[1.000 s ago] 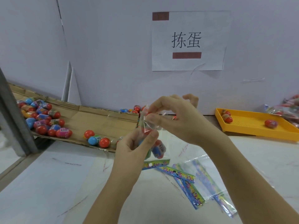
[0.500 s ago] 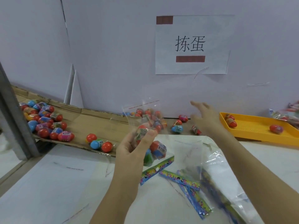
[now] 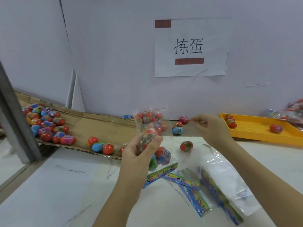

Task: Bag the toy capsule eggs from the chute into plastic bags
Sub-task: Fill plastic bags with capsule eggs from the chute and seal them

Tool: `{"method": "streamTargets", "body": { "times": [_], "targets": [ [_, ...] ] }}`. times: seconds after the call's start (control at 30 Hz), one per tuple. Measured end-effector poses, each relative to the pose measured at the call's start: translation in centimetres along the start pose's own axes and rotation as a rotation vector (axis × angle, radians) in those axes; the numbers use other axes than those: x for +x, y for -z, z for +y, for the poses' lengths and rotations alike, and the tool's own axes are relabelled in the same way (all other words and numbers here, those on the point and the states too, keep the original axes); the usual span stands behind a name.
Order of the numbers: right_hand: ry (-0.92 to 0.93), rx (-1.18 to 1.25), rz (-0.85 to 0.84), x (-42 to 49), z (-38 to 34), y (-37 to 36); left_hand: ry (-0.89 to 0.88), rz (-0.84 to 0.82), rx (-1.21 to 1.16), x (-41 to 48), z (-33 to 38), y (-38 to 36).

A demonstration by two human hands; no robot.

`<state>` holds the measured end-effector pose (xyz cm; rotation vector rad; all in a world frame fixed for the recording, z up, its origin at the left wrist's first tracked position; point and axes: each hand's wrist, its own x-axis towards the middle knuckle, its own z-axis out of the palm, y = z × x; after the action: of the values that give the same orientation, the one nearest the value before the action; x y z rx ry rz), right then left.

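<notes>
Your left hand (image 3: 139, 154) grips a clear bag (image 3: 151, 116) upright above the worktop (image 3: 65, 185), with the thumb pressed over one egg inside. The other bagged eggs (image 3: 163, 155) sag at the bottom, below your fingers. Your right hand (image 3: 211, 128) is raised just right of the bag's top, fingertips drawn together (whether they pinch anything is too blurred to tell). A loose egg (image 3: 186, 146) lies on the worktop between your hands. Flat empty bags (image 3: 188, 180) with bright printed strips fan out near your right forearm. On the left, the cardboard chute (image 3: 98, 126) carries a heap of eggs (image 3: 47, 125). At right, the yellow tray (image 3: 257, 128) holds a few more.
</notes>
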<state>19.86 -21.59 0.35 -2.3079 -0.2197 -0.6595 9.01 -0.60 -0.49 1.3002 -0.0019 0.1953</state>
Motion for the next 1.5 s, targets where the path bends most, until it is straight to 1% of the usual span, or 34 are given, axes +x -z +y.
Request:
{"method": "streamTargets", "body": {
  "times": [0.03,0.07,0.13,0.17,0.2,0.23,0.3,0.33,0.37,0.43,0.47,0.5,0.6,0.63,0.67,0.7,0.73,0.77,0.8,0.87,0.93,1.03,1.1,1.23,1.5],
  "targets": [
    [0.036,-0.05,-0.066,-0.3,-0.7,0.0,0.0,0.003,0.011,0.0,0.0,0.0],
    [0.043,-0.116,-0.18,-0.6,-1.4,-0.1,0.0,0.006,0.022,-0.1,0.0,0.1],
    [0.023,-0.279,-0.461,-1.3,-2.4,-0.7,-0.001,0.018,0.032,0.0,0.0,0.2],
    [0.043,-0.37,-0.574,-1.7,-2.8,-1.3,0.001,0.032,0.028,0.1,0.0,0.3],
    [0.076,-0.455,-0.65,-2.3,-2.9,-2.0,0.004,0.047,0.02,0.2,0.1,0.3],
    [0.107,-0.537,-0.679,-2.9,-2.9,-2.7,0.004,0.062,0.013,0.3,0.1,0.3],
    [0.143,-0.681,-0.602,-4.5,-2.7,-3.7,0.008,0.09,0.016,0.5,0.2,0.4],
    [0.127,-0.725,-0.547,-5.2,-2.6,-4.1,0.011,0.095,0.022,0.6,0.2,0.5],
    [0.094,-0.736,-0.516,-5.8,-2.5,-4.2,0.009,0.089,0.025,0.6,0.2,0.4],
    [0.055,-0.67,-0.535,-6.2,-2.7,-3.8,0.006,0.07,0.033,0.6,0.1,0.3],
    [0.044,-0.566,-0.529,-6.0,-3.0,-3.3,0.006,0.061,0.042,0.5,0.0,0.2],
    [0.039,-0.403,-0.479,-5.6,-3.4,-2.6,0.004,0.052,0.052,0.4,0.0,0.2],
    [0.054,0.15,-0.164,-3.3,-5.7,0.8,-0.026,0.032,0.088,0.3,0.0,0.4],
    [0.068,0.368,-0.121,-2.7,-6.9,2.1,-0.037,0.022,0.098,0.3,0.0,0.4],
    [0.097,0.592,-0.113,-2.2,-8.1,3.4,-0.044,0.013,0.105,0.3,0.0,0.4],
    [0.133,0.754,-0.111,-1.9,-9.2,4.3,-0.049,0.003,0.107,0.3,0.0,0.3],
    [0.183,0.837,-0.105,-1.9,-10.1,4.9,-0.052,-0.011,0.105,0.2,0.1,0.2],
    [0.242,0.844,-0.099,-2.0,-10.8,5.3,-0.058,-0.027,0.102,0.1,0.1,0.1],
    [0.297,0.778,-0.084,-2.3,-11.3,5.3,-0.068,-0.043,0.101,0.0,0.1,0.1],
    [0.38,0.492,-0.075,-2.8,-11.6,4.6,-0.096,-0.07,0.101,-0.2,0.1,0.0],
    [0.422,0.218,-0.104,-3.1,-11.4,3.6,-0.12,-0.079,0.093,-0.3,0.2,0.0],
    [0.46,-0.002,-0.094,-3.1,-10.7,2.9,-0.132,-0.081,0.078,-0.4,0.4,-0.1],
    [0.463,-0.028,-0.085,-3.0,-10.4,2.8,-0.131,-0.098,0.074,-0.4,0.4,-0.1],
    [0.424,0.087,-0.163,-3.1,-10.5,2.7,-0.123,-0.115,0.121,-0.6,0.4,-0.3],
    [0.441,-0.179,-0.145,-3.4,-10.6,3.5,-0.108,-0.147,0.108,-0.9,0.4,-0.4]
  ]
}}
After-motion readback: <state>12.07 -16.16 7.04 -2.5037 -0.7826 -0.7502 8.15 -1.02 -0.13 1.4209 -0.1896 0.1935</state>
